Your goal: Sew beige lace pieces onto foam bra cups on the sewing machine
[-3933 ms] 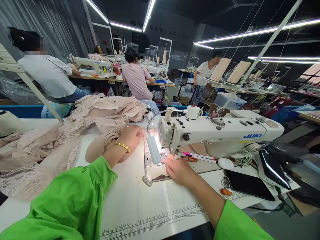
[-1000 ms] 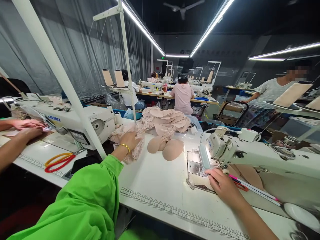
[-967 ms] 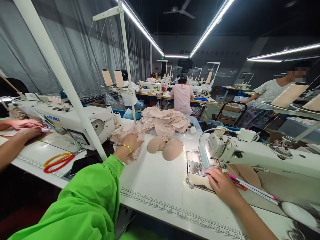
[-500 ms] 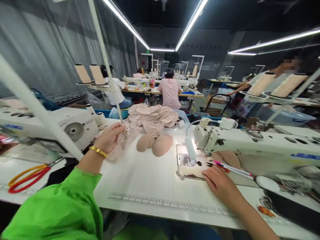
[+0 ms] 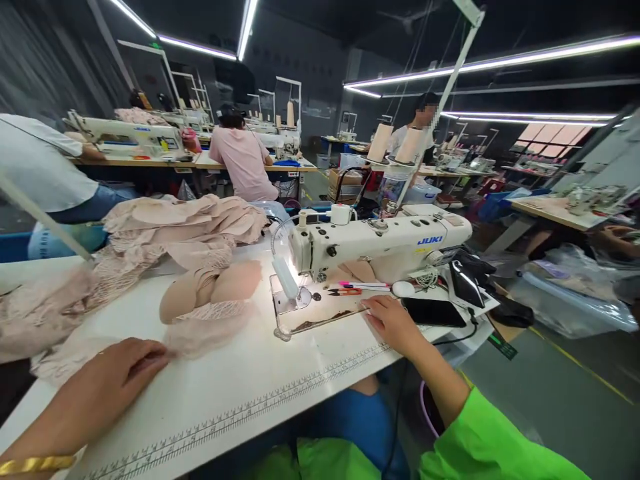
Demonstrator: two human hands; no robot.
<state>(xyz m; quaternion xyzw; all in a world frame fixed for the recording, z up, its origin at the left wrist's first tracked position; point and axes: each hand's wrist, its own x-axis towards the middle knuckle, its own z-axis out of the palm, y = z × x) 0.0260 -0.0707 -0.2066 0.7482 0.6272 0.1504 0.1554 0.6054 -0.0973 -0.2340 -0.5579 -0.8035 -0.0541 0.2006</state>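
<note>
- Left hand [image 5: 113,383] curls at the lace [image 5: 207,330]; I can't tell if it grips.
- Lace lies on the desk [image 5: 240,373], nearer than the cups [image 5: 237,280].
- Right hand [image 5: 393,321]: loosely open, beside the phone [image 5: 434,312].

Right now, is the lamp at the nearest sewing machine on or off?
On: bright light shines beside the lamp and onto the metal plate.

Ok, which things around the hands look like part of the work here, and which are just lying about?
Likely part of the work:
lace piece, at the left hand
beige cups
fabric heap
sewing machine
lamp

Apparently just lying about:
phone, by the right hand
coiled cable
white oval object
</note>
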